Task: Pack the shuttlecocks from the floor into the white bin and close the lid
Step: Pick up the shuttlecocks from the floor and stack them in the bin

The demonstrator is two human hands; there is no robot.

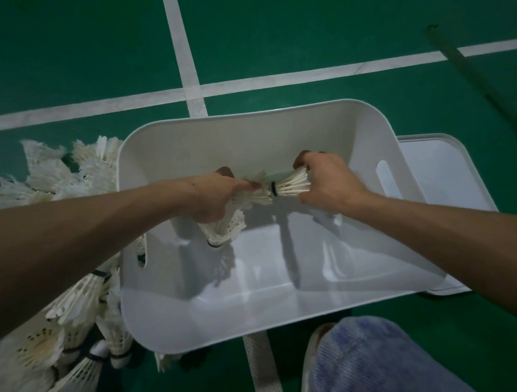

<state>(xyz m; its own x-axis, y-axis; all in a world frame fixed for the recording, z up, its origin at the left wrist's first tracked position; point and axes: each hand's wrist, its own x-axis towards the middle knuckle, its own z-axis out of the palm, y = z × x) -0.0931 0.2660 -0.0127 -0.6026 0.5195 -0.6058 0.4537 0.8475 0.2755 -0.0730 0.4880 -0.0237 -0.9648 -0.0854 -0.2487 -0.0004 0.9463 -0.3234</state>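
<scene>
Left hand is curled round a bunch of shuttlecocks, corks down, low inside the bin. Right hand pinches one shuttlecock by its feathers, cork pointing at the bunch and almost touching it.

Nearest, a knee sits just beside the bin's near wall; a shift of it could nudge the bin. At the near left, the pile on the floor crowds against the bin's left wall, with feathers up by the slot there.

The likeliest trouble is the feathers. They look brittle, so pushing the single cork into the bunch, or squeezing the bunch harder, could bend or crush them. If the left grip lets go unevenly, the bunch may splay and fall on its side instead of nesting. That would cost little, since the walls stand high all round and should keep everything in.

Each forearm crosses the rim on its own side. To my eye each arm needs to rise before it swings out, or it may catch the rim and tip what looks a light bin.

Further right, the lid lies flat on the floor against the bin's right side. I cannot tell whether its edge is tucked underneath; if so, pulling it out could drag the bin.

Beyond, the floor gives plenty of room, crossed by a white line, with a dark pole well apart at the far right.
</scene>
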